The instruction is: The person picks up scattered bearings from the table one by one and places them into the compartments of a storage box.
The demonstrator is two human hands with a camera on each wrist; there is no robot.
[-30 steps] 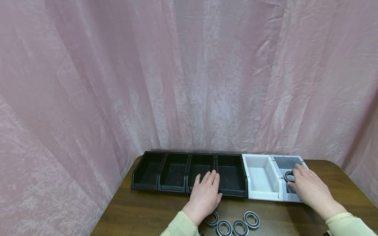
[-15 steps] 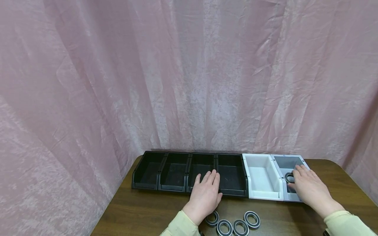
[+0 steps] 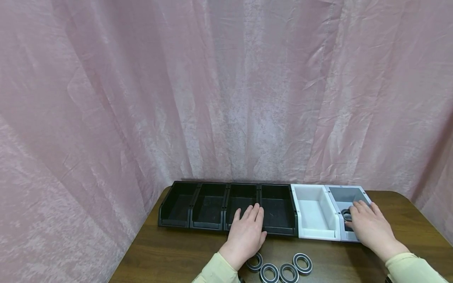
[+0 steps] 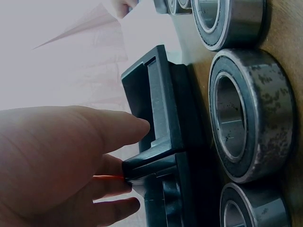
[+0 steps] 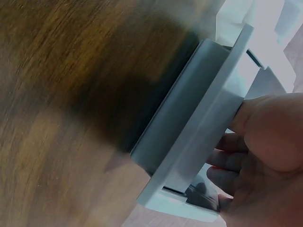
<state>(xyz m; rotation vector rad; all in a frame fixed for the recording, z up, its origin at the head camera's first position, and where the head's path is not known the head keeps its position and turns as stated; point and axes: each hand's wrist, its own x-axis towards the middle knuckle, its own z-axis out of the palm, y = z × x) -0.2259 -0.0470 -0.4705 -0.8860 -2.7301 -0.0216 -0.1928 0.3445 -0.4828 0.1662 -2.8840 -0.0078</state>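
Note:
Fingers of my right hand point(image 3: 371, 228) reach into the grey bin point(image 3: 346, 192) at the right end of the row, with the thumb and fingertips at opposite sides of a ball bearing point(image 3: 346, 214), gripping it. In the right wrist view the fingers curl behind the wall of the grey bin point(image 5: 203, 123), which hides the bearing. My left hand point(image 3: 245, 234) lies with straight fingers over the front edge of the black bins point(image 3: 209, 226). Near its wrist, several bearings point(image 3: 269, 272) lie flat on the table. The left wrist view has a bearing point(image 4: 265, 118) close beside the black bin point(image 4: 163, 104).
A white bin point(image 3: 315, 212) stands between the black bins and the grey one, all in one row along the back of the wooden table point(image 3: 170, 251). Behind the row hangs a pink curtain point(image 3: 226, 98).
My right hand has shifted slightly to the left and its fingers have bent further into the grey bin by the bearing. The left hand and the bearings on the table stay put.

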